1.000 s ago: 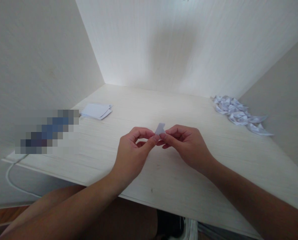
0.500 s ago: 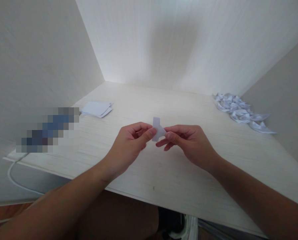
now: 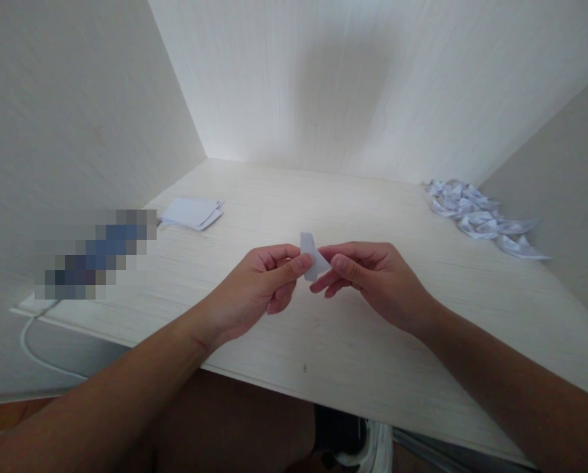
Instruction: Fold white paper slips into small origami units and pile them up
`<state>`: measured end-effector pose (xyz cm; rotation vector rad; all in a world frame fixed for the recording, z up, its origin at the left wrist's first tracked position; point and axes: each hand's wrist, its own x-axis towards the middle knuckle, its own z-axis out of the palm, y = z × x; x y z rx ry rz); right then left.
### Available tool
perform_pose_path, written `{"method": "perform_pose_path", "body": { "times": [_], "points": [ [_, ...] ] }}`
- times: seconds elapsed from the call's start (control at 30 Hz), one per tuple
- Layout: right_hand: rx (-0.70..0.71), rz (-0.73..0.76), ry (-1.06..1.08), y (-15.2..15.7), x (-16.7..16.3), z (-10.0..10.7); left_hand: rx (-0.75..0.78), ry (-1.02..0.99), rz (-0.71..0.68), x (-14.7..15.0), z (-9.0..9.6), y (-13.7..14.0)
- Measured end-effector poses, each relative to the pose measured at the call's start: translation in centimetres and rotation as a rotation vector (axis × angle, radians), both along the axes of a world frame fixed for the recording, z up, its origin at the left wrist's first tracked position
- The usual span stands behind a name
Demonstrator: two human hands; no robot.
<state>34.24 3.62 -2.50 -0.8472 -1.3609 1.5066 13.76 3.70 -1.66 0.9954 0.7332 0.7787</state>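
Note:
A small folded piece of white paper [image 3: 314,261] is held above the middle of the desk, between my two hands. My left hand [image 3: 276,272] pinches its left side, thumb on top and fingers curled beneath. At its pointed right corner is my right hand [image 3: 362,266], with thumb and index finger closed on the tip and the other fingers loosely curled below. The paper has a narrow upright strip and a triangular flap on the right. Its underside is hidden.
A stack of white paper sheets [image 3: 191,213] lies at the back left of the pale desk [image 3: 294,203]. Several folded white paper pieces [image 3: 475,213] are heaped at the far right. A blurred-out object [image 3: 111,249] with a white cable [image 3: 25,338] sits at the left edge. Panels enclose three sides.
The paper has tilted slightly in my fingers, its upper strip leaning left. My left hand's lower fingers have dropped a little below the paper. Both hands keep their hold.

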Motion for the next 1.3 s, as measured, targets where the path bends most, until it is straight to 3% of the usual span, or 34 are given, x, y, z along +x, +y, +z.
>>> {"method": "perform_pose_path", "body": {
  "times": [0.17, 0.5, 1.0, 1.3],
  "points": [
    [0.018, 0.019, -0.034, -0.2, 0.0, 0.2, -0.104, -0.022, -0.086, 0.1, 0.3, -0.3],
    [0.065, 0.019, -0.056, -0.3, -0.1, 0.6, -0.047, -0.051, -0.094, 0.2, -0.2, -0.2],
    [0.073, 0.032, -0.154, -0.9, -0.3, 0.2, 0.093, 0.071, 0.14, 1.0, -0.7, -0.6],
    [0.106, 0.048, -0.118, -0.8, -0.4, 0.1, 0.162, 0.065, 0.154, 0.9, -0.7, -0.9]
  ]
}}
